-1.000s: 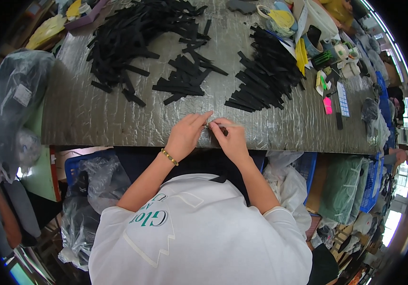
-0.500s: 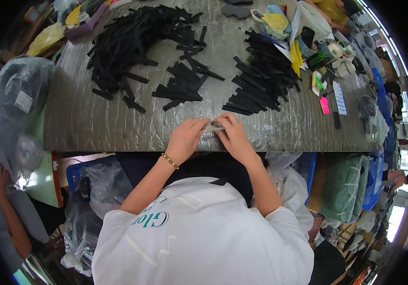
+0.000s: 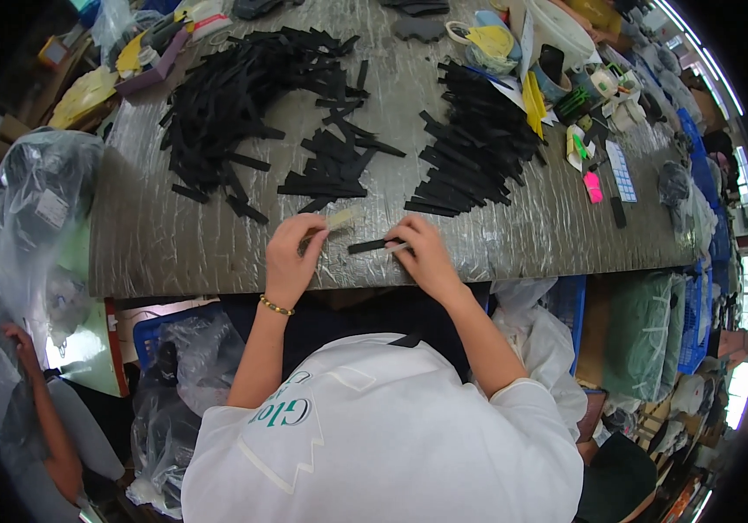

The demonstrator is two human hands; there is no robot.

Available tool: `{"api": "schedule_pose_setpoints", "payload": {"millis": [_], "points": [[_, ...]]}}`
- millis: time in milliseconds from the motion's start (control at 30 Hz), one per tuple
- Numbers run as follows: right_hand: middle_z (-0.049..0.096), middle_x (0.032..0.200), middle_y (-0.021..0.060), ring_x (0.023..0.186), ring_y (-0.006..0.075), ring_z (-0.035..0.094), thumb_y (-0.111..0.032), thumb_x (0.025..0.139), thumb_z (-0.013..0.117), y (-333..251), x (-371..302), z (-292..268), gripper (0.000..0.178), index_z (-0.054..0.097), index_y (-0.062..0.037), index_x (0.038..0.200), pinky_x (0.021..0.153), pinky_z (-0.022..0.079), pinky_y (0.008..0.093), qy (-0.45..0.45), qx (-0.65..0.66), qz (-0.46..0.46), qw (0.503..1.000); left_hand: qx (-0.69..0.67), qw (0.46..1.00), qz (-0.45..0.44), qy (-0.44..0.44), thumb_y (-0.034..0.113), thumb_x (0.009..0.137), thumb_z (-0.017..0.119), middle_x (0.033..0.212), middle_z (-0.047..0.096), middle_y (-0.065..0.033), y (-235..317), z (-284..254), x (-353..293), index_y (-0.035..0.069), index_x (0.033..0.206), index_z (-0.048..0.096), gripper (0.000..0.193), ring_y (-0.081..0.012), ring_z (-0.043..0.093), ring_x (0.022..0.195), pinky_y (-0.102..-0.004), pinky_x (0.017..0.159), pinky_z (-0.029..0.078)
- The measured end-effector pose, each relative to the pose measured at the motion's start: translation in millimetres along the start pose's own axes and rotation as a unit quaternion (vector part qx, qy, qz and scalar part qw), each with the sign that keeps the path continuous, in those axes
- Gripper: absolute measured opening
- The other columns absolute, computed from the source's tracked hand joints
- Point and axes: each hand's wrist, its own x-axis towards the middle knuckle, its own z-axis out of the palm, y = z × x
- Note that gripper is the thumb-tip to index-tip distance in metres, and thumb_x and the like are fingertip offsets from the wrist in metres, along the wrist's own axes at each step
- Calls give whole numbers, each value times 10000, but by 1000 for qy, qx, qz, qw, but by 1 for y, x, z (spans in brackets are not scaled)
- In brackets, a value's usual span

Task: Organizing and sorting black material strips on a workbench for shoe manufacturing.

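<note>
My left hand [image 3: 290, 256] pinches one end of a pale yellowish, see-through strip [image 3: 343, 217] between thumb and fingers. Over the table's near edge, my right hand [image 3: 426, 256] grips a short black strip [image 3: 365, 247] that sticks out to the left. A thin, light-coloured stick-like piece [image 3: 398, 247] also shows at its fingertips; its kind cannot be made out. Beyond my hands lie black strips: a large tangled heap [image 3: 226, 105] at the left, a smaller bunch [image 3: 330, 166] in the middle, and a more evenly laid row [image 3: 470, 148] at the right.
The table [image 3: 173, 253] has a wrinkled plastic covering. Tubs and tools, a pink tag [image 3: 593, 186] and a blue-white card [image 3: 621, 171] sit at its right. A purple box [image 3: 154, 66] stands far left. Bagged goods [image 3: 43, 200] and another person's arm [image 3: 47, 418] are at my left.
My hands, close together half a second ago, have moved apart. The left has drawn left with the pale strip; a black strip now shows in the right. The view has shifted slightly.
</note>
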Motion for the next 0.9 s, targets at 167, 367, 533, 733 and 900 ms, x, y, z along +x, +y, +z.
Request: {"api": "schedule_pose_setpoints", "payload": {"millis": [167, 367, 533, 733, 900], "points": [[581, 977, 102, 967, 303, 583, -96, 815, 724, 28, 15, -24, 149, 664, -44, 942, 829, 438, 405, 140, -194, 9, 971, 5, 998, -38, 41, -14, 846, 707, 1031, 717, -116, -10, -14, -4, 11, 955, 669, 118, -284, 682, 945, -349, 828, 542], [589, 957, 80, 932, 282, 591, -119, 825, 734, 13, 53, 14, 173, 658, -52, 966, 819, 445, 391, 117, -182, -93, 972, -12, 994, -66, 81, -14, 852, 712, 1035, 721, -113, -8, -13, -4, 12, 965, 673, 122, -267, 691, 940, -334, 816, 547], [585, 940, 75, 921, 261, 593, -123, 825, 724, 14, 71, 30, 159, 648, -51, 943, 808, 446, 378, 111, -251, -158, 949, 2, 996, -47, 74, -12, 855, 712, 1038, 722, -108, -3, -11, -4, 18, 973, 678, 126, -266, 692, 944, -337, 816, 549], [594, 936, 105, 915, 292, 594, -124, 879, 665, -9, 26, -9, 116, 636, -21, 923, 810, 446, 388, 4, -132, -83, 988, 37, 998, 54, 5, 13, 842, 716, 1029, 709, -100, 5, -3, -5, 36, 981, 685, 145, -291, 670, 965, -367, 832, 536], [610, 961, 145, 966, 347, 590, -115, 903, 629, 0, 6, -26, 119, 633, -6, 949, 850, 433, 421, -132, 39, 78, 987, 18, 988, 93, -124, 45, 842, 708, 1036, 687, -89, 14, 21, -5, 44, 976, 670, 139, -316, 644, 982, -394, 833, 526]]}}
